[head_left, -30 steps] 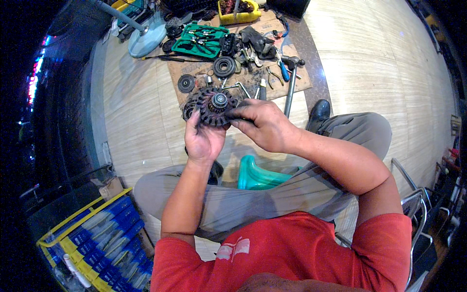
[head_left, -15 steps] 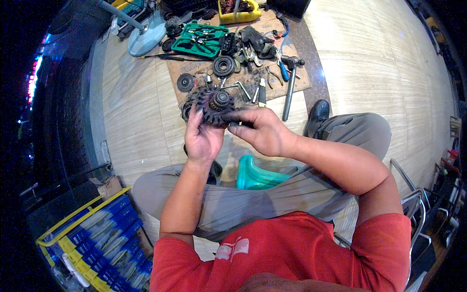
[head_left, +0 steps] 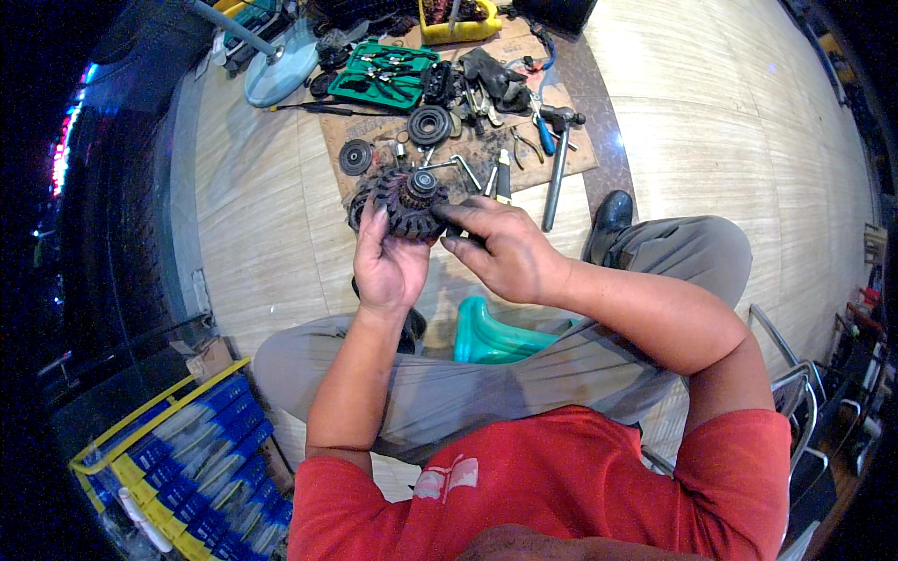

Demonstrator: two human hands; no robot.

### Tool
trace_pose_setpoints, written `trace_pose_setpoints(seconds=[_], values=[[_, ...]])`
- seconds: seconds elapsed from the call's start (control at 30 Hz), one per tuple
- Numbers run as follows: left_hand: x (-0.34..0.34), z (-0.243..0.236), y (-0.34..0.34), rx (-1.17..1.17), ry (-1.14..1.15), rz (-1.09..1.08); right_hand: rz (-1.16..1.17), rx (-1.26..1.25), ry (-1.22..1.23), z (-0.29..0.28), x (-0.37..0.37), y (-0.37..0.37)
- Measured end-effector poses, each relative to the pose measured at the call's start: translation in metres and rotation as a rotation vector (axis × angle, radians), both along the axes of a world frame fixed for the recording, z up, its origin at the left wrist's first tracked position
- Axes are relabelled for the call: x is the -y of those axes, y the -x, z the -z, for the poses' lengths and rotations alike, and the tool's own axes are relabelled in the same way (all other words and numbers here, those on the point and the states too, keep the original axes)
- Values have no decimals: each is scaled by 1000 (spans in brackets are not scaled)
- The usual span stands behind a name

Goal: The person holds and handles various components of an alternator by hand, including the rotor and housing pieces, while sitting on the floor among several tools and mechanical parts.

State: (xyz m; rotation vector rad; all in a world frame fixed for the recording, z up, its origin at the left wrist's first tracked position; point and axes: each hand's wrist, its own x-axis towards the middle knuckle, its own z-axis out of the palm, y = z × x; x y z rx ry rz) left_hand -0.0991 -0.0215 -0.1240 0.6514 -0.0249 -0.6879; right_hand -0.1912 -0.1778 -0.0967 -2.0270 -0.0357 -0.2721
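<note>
The left hand (head_left: 397,269) grips the black toothed wheel (head_left: 404,217), hub (head_left: 424,183) upward, while the right hand (head_left: 505,245) touches its right edge, grip unclear.

Black rotor (head_left: 409,208), red shirt (head_left: 580,472)

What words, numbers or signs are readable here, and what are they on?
None reads clearly.
Red shirt: pale chest print, too blurred.
Cardboard: faint printing, too small.
Blue-and-yellow packages: print too small.
Glowing lights at far left: blurred, no lettering distinguishable.
</note>
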Motion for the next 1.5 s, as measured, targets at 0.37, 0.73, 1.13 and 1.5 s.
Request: trace_pose_setpoints(seconds=[0.37,0.73,1.13,1.5], values=[[-2,3,0,-45,4,22,-49,-23,-54,-1,5,-2],[-4,-2,-1,-119,42,62,-64,-392,-668,-1,9,-11],[-6,0,0,-103,17,65,-42,-499,-926,9,5,-13],[-3,5,0,10,-40,60,-13,-509,-701,2,10,-15]])
